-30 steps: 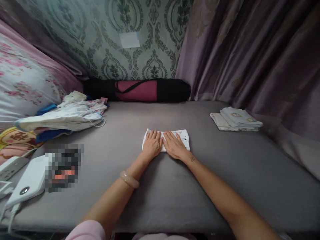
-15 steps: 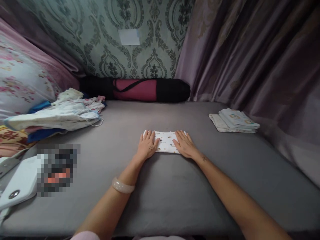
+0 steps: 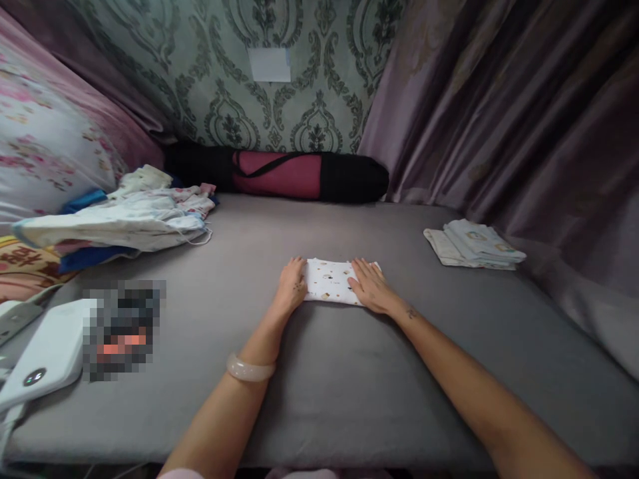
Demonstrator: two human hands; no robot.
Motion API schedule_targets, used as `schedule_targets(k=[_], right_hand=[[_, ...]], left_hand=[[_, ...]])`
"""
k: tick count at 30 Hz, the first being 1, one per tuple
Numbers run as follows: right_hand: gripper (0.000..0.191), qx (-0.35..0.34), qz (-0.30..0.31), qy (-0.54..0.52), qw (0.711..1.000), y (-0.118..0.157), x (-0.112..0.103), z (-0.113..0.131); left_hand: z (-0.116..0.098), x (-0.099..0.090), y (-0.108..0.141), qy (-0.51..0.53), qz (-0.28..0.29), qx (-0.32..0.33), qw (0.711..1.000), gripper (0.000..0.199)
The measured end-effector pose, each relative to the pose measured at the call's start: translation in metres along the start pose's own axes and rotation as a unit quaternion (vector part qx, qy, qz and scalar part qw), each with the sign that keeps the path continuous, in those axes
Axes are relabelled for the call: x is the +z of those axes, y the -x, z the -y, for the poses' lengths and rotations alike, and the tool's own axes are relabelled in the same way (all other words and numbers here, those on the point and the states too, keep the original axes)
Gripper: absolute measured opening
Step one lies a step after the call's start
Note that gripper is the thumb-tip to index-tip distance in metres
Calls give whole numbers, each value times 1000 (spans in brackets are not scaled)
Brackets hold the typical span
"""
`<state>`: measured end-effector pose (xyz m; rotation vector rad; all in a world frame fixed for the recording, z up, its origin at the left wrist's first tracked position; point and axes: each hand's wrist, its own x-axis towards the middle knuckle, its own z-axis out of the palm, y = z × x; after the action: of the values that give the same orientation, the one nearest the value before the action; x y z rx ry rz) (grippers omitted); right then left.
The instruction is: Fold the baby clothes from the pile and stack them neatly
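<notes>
A small white cloth [image 3: 328, 282] printed with little brown and dark figures lies folded into a flat rectangle on the grey sheet. My left hand [image 3: 291, 285] rests along its left edge, turned partly on its side with the fingers stretched forward. Spread flat over the right end of the cloth is my right hand [image 3: 370, 286], its thumb pointing inward. Neither hand holds anything. A pale bangle [image 3: 250, 368] circles my left wrist.
Folded cloths [image 3: 476, 245] are stacked at the right. Loose clothes [image 3: 134, 216] are heaped at the left, beyond a white power bank [image 3: 52, 349] and a blurred-out item [image 3: 124, 330]. A black and maroon roll bag [image 3: 279, 174] lies along the patterned wall.
My left hand has slid outward off the cloth's top to its left edge and turned onto its side, uncovering more print. My right hand stays on the right end. The view shifts slightly.
</notes>
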<state>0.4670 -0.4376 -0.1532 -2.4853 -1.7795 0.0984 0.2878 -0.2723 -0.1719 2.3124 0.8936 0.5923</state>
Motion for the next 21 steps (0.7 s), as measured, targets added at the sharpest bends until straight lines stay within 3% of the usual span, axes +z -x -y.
schedule_targets(k=[3,6,11,16,21], right_hand=[[67,9,21,-8,1000,-2,-13,8],[67,-8,-10,-14,1000,-8,-25,31],[61,-69,-26,-32,997,-15,-13,67],[58,-66,-29,-33,997,-15,-1,67],[57,-45,30,-42,998,-23,-19,73]], left_hand=[[-1,-3,-1,64,-14,-18,998,53],[-3,-7,-3,128,-42,-45,990,48],[-2,-13,-4,187,-103,-88,973,44],[4,-20,-6,231,-160,-143,949,43],[7,-25,-6,282,-191,-180,923,40]])
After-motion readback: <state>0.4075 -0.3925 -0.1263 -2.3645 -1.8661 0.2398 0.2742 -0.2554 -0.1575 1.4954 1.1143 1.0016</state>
